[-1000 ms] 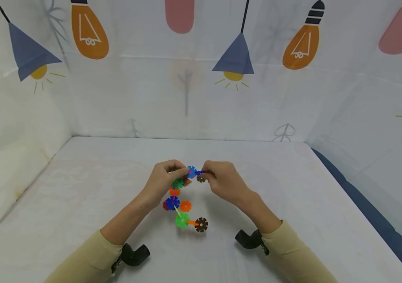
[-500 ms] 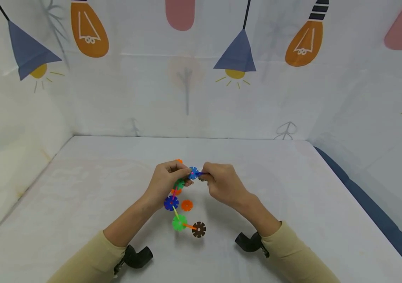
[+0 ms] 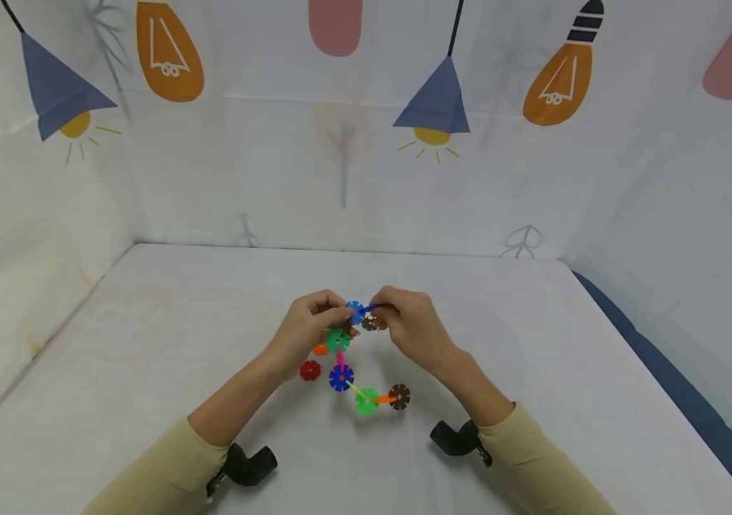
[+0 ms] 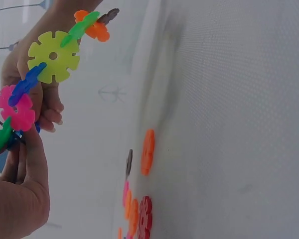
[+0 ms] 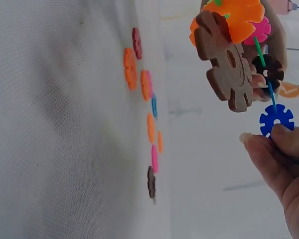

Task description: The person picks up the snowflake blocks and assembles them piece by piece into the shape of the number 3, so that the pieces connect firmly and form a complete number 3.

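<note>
Linked notched discs hang from both hands in a chain. In the head view the left hand (image 3: 301,332) pinches it by the light blue disc (image 3: 355,312), and the right hand (image 3: 413,322) grips a dark blue disc joined to it. Below hang a green disc (image 3: 338,340), a blue disc (image 3: 341,378), a bright green disc (image 3: 367,401) and a brown disc (image 3: 399,397). The right wrist view has the right thumb and finger on the dark blue disc (image 5: 277,119). Pink (image 4: 17,108) and yellow (image 4: 54,56) discs face the left wrist camera.
Loose discs lie on the white table (image 3: 147,343), among them a red one (image 3: 310,370), an orange one (image 3: 320,349) and a brown one (image 3: 370,323) behind the chain. A patterned white sheet (image 3: 275,164) rises behind the table.
The chain's lower end has swung to the right, uncovering the red disc and covering the loose orange one. The right hand has shifted slightly, and both hands still hold the chain.
</note>
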Demonstrator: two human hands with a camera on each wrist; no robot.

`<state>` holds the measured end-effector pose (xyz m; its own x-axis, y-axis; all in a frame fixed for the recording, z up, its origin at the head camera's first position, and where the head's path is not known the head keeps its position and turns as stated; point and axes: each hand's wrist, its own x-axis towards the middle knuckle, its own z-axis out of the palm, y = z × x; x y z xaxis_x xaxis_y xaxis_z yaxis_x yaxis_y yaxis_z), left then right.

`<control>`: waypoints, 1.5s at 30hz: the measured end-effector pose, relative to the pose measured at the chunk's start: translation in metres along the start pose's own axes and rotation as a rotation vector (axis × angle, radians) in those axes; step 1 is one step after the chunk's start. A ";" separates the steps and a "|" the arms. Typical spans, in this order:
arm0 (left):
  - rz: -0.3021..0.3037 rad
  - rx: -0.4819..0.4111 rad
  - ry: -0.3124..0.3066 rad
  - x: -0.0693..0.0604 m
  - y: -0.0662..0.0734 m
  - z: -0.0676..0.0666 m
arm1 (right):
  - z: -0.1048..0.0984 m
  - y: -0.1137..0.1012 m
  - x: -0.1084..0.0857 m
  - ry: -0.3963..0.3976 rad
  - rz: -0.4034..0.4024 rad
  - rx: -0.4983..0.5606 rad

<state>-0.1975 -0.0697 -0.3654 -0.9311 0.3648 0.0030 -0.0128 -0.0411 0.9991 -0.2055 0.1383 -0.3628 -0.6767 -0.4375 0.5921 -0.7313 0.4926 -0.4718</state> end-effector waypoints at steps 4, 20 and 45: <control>-0.011 0.006 -0.010 0.001 -0.001 -0.001 | 0.001 0.001 -0.001 -0.009 0.030 0.029; -0.004 0.002 0.011 0.003 -0.004 -0.004 | 0.002 0.005 -0.002 -0.044 0.087 0.067; 0.002 -0.025 0.043 0.003 0.001 -0.008 | 0.014 0.031 -0.008 -0.568 0.195 -0.271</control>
<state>-0.2032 -0.0765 -0.3643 -0.9460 0.3242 0.0023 -0.0198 -0.0649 0.9977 -0.2241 0.1465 -0.3919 -0.7884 -0.6138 0.0407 -0.5938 0.7422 -0.3105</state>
